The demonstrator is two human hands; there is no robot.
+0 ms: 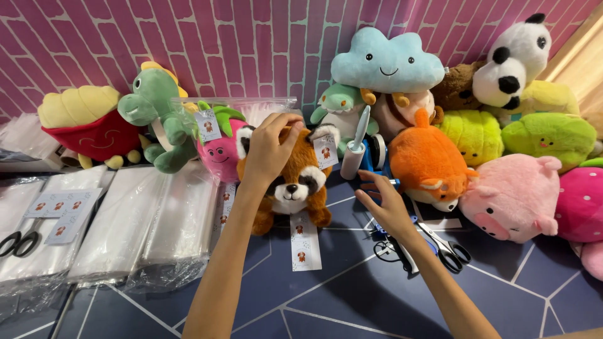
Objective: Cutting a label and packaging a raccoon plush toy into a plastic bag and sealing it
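I count about thirteen plush toys along the far edge of the bench: a fries plush (88, 125), green dinosaur (154, 116), pink strawberry (220, 147), red panda (295, 182), blue cloud (386, 63), orange fox (430, 163), panda (512, 59), pink pig (512, 194), two lime-green plushes (474, 135) (549, 138), and others partly hidden. Two pairs of scissors (446, 248) (19, 242). Three stacks of clear bags (122, 223).

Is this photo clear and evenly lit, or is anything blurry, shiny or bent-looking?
Head view: bright, even light and sharp focus across the plush toys; soft shadows fall under the left hand on the raccoon toy and under the right hand; the clear plastic bags show mild glare; the brick wall lines fan outward, a wide-lens distortion.
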